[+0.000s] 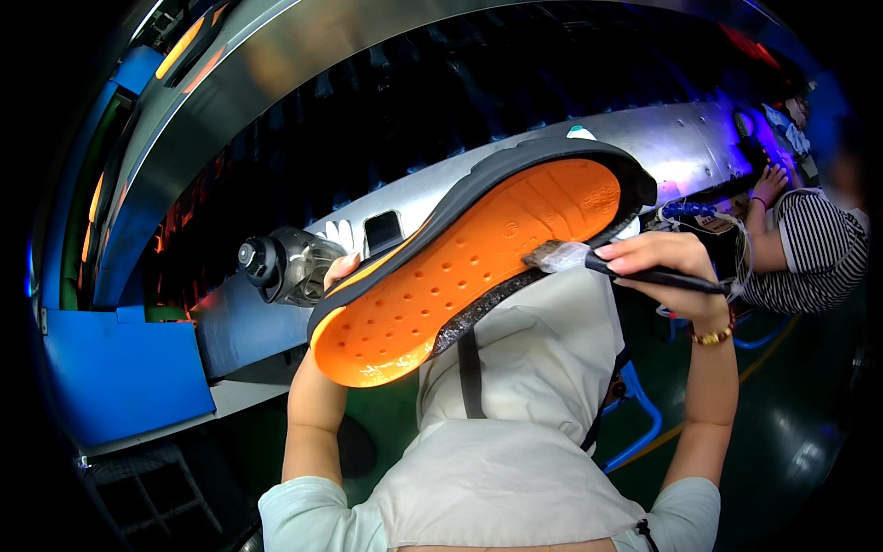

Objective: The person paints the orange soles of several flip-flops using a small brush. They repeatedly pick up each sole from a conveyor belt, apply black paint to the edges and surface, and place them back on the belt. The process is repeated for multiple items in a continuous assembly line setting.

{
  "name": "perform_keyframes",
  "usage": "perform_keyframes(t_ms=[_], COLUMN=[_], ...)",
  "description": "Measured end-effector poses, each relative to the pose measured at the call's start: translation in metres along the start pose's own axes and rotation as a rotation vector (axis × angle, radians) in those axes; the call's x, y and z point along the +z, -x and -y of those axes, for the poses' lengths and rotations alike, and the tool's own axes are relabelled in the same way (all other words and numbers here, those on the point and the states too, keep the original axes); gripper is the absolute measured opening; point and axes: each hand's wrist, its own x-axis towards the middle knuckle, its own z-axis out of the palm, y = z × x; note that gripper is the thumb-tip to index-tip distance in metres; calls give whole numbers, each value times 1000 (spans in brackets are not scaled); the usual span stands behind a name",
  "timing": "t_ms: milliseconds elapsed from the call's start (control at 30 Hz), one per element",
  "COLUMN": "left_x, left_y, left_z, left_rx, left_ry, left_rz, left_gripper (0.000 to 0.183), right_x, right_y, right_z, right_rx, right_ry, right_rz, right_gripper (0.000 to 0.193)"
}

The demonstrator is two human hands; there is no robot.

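Over my lap I hold a large shoe sole (441,276), orange inside with a black rim, its surface dotted with small round marks. My left hand (342,269) grips its near left part from behind; only some fingertips show and the sole hides the rest. My right hand (667,267) is closed around the black handle of a brush (561,256) with a clear wrap near its head. The dark bristles touch the sole's near edge at the middle. Along that edge the rim looks wet and shiny, as does the orange tip at the left.
On the metal bench (681,152) beyond the sole stand a see-through bottle with a black cap (292,267), a white glove (345,236) and a dark flat rectangle (383,232). A co-worker in a striped shirt (814,248) sits at the right. A blue box-like panel (124,373) lies left.
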Motion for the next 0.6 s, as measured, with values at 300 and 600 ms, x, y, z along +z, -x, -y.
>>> perform_keyframes(t_ms=[300,600], left_x=[-3,42], left_y=[-30,-53], left_z=[20,42], left_rx=[-22,-33], left_ry=[102,187], left_rz=[65,92], left_gripper=[41,40], right_x=[8,32], right_y=[-18,-13], right_z=[16,-59], right_rx=[202,375], right_ry=[-340,-128], right_rz=[99,-686], right_gripper=[27,12])
